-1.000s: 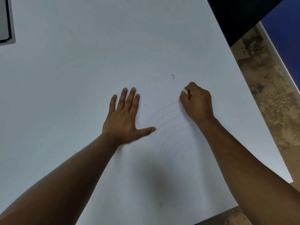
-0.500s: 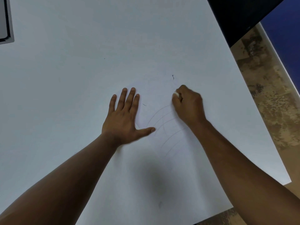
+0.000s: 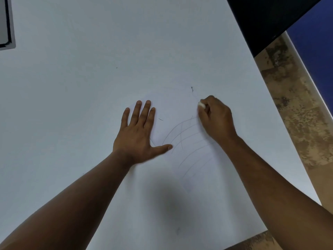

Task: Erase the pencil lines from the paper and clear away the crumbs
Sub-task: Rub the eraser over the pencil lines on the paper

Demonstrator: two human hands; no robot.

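Observation:
A large white paper [image 3: 90,87] covers most of the view. Faint curved pencil lines [image 3: 187,139] cross each other between my two hands. My left hand [image 3: 138,134] lies flat on the paper with straight fingers and the thumb spread toward the lines. My right hand [image 3: 214,120] pinches a small white eraser [image 3: 201,105] and holds it down on the sheet at the upper right end of the lines. Two thin dark eraser crumbs lie on the paper, a crumb [image 3: 192,89] above the eraser and a second crumb [image 3: 160,119] beside my left fingers.
A grey-framed object [image 3: 7,24] sits at the top left edge. A black surface [image 3: 266,18] lies beyond the paper's top right corner. Worn brown table top [image 3: 295,109] shows along the right side, with a blue panel [image 3: 317,42] past it.
My right hand slid left with the eraser, then back toward the right and slightly up. My left hand stayed flat in place.

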